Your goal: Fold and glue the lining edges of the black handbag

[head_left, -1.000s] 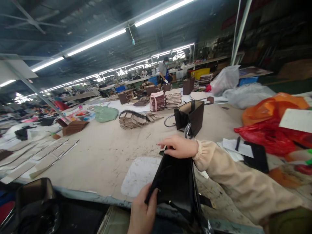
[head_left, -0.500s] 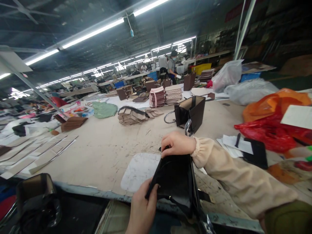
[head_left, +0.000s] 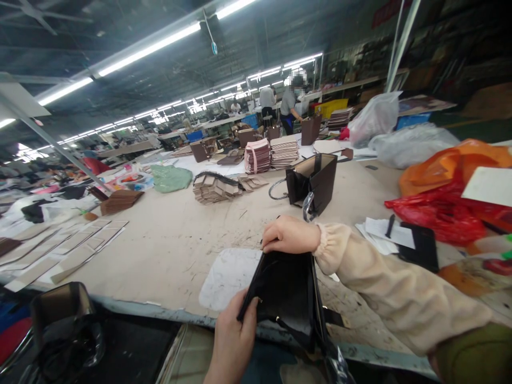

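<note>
A black handbag [head_left: 286, 290] lies tilted at the table's near edge, its dark inside facing me. My left hand [head_left: 236, 330] grips the bag's near left rim, thumb inside and fingers behind. At the far corner of the same rim, my right hand [head_left: 290, 234] is closed over the edge, with its fingertips partly hidden. A strap with a metal fitting [head_left: 336, 318] sticks out on the bag's right side. Under the bag's left side lies a white sheet [head_left: 230, 277]. Beyond my right hand stands a dark brown handbag [head_left: 314, 184] with a plastic-wrapped handle.
Bundled beige pieces [head_left: 216, 188] and stacked panels [head_left: 284, 152] sit farther back on the table [head_left: 160, 240]. Flat strips [head_left: 80, 248] lie at left. Red plastic bags [head_left: 436, 213] and a black pad [head_left: 422, 248] are at right. A co-worker [head_left: 288, 104] stands beyond, touching a brown bag.
My right hand has shifted slightly left along the handbag's rim; my left hand keeps its grip. In the background, the co-worker has moved closer and reaches to a brown bag.
</note>
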`<state>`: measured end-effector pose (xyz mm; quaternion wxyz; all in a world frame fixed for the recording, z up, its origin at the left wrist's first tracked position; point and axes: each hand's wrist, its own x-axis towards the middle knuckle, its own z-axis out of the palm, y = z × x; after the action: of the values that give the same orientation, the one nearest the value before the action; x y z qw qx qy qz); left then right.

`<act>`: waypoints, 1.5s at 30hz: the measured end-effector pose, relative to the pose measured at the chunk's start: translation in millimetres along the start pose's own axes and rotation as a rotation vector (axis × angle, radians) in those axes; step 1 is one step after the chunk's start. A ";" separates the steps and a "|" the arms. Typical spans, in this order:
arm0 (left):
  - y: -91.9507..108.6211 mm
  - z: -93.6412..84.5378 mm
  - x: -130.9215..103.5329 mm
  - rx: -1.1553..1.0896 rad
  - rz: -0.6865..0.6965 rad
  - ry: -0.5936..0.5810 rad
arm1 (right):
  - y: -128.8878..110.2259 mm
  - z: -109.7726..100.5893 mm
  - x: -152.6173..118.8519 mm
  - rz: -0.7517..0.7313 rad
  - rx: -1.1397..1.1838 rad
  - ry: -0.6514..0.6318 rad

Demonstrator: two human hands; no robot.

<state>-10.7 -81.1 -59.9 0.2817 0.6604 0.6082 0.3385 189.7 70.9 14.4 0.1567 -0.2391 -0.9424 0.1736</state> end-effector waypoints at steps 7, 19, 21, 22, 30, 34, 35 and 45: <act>-0.4 2.7 -1.4 -0.007 0.000 -0.017 | 4.2 0.0 -3.9 -0.062 0.017 0.003; 0.9 1.2 0.7 -0.032 -0.003 0.028 | -2.3 10.0 -2.3 -0.111 -0.067 0.019; 1.9 0.9 1.0 -0.033 -0.008 0.040 | -0.4 10.5 -2.4 -0.099 -0.047 0.023; 2.3 0.8 1.1 -0.030 -0.009 0.041 | 0.7 10.4 -2.8 -0.093 -0.024 0.028; 1.8 1.1 0.0 -0.017 -0.015 0.024 | 1.0 8.9 -4.7 -0.048 0.109 0.048; 1.0 1.3 0.8 -0.011 -0.024 0.019 | -1.5 9.7 -2.2 -0.022 0.100 0.046; 1.3 1.3 0.9 -0.014 -0.023 0.021 | -1.6 10.0 -1.8 -0.023 0.101 0.045; -0.3 0.4 -0.2 -0.005 -0.013 0.006 | 1.4 9.0 -2.4 -0.035 0.127 0.043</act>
<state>-10.6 -81.3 -60.5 0.2838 0.6546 0.6126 0.3400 188.9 68.5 5.3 0.1948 -0.2156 -0.9300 0.2252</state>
